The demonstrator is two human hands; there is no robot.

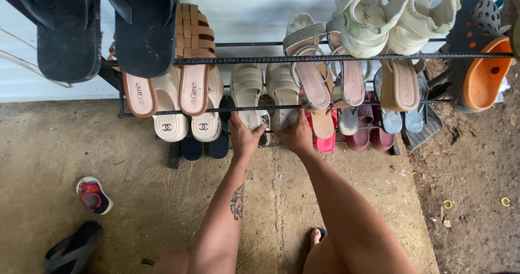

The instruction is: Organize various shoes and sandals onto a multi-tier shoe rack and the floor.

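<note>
I see both hands reaching into the black metal shoe rack point(303, 59) at the centre of the frame. The left hand point(245, 136) has its fingers clamped on the heel of one cream sandal point(247, 92), and the right hand point(298, 135) rests on the heel of the matching cream sandal point(281, 92) just beside it; I cannot tell whether those fingers grip it. Both sandals sit on the rack's middle tier. White slides point(187, 123) lie to their left, a pink shoe point(326, 143) to the right. In the lower left, a small red shoe point(93, 195) and a dark flip-flop point(73, 247) lie on the concrete floor point(162, 198).
</note>
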